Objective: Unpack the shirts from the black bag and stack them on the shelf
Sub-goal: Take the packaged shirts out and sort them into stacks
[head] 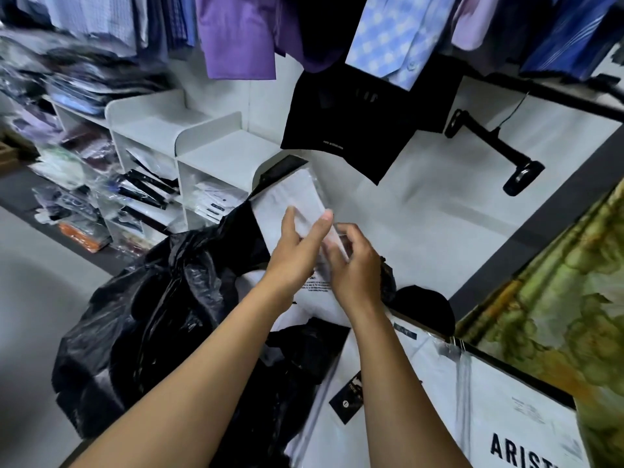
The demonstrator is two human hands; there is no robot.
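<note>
A large black plastic bag (162, 309) lies open on the floor in front of me. Over its mouth I hold a white shirt packed in clear plastic (290, 194), tilted up toward the white shelf unit (219, 153). My left hand (297, 251) grips the pack's left side with the thumb on top. My right hand (354, 268) pinches its right edge. More white packed shirts (422, 383) lie at the lower right, one printed with dark letters. The upper shelf tops are bare; lower cubbies hold packed shirts (216, 197).
Shirts hang on a rail overhead, among them a purple one (236, 35) and a black one (364, 119). Black hanger arms (489, 146) jut from the white wall at right. Piles of packed shirts (67, 184) crowd the left floor and shelves. A green-gold patterned surface (557, 298) stands at right.
</note>
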